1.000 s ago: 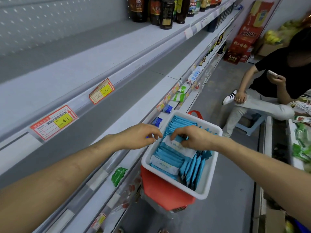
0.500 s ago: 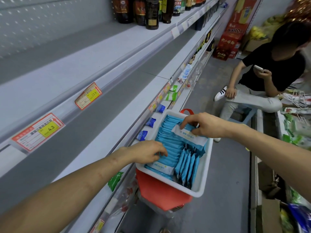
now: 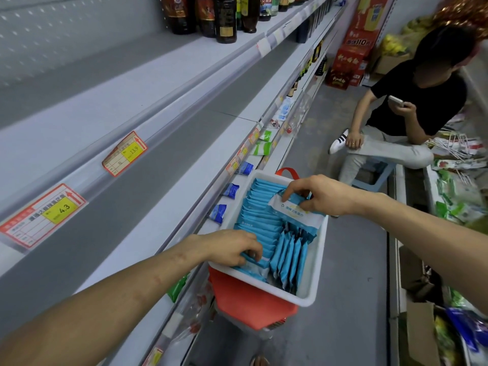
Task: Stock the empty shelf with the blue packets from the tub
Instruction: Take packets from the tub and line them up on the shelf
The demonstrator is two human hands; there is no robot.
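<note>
A white tub [image 3: 315, 273] packed with blue packets [image 3: 261, 215] rests on a red basket [image 3: 250, 305] beside the shelving. My right hand [image 3: 319, 194] pinches a blue-and-white packet [image 3: 295, 213], raised flat over the far end of the tub. My left hand [image 3: 232, 248] reaches into the near left corner, its fingers closed on the packets lying there [image 3: 253, 265]. The empty grey shelf [image 3: 111, 220] stretches along the left, level with my left forearm.
Small blue packs [image 3: 218, 213] and green packs [image 3: 261, 148] sit on the lower shelf by the tub. Dark bottles [image 3: 211, 17] stand on the top shelf. A person [image 3: 412, 109] sits on a stool in the aisle. Goods and boxes [image 3: 420, 336] lie at the right.
My right hand has lifted one packet up and toward the tub's far end. My left hand has moved from the shelf edge down into the tub's near corner.
</note>
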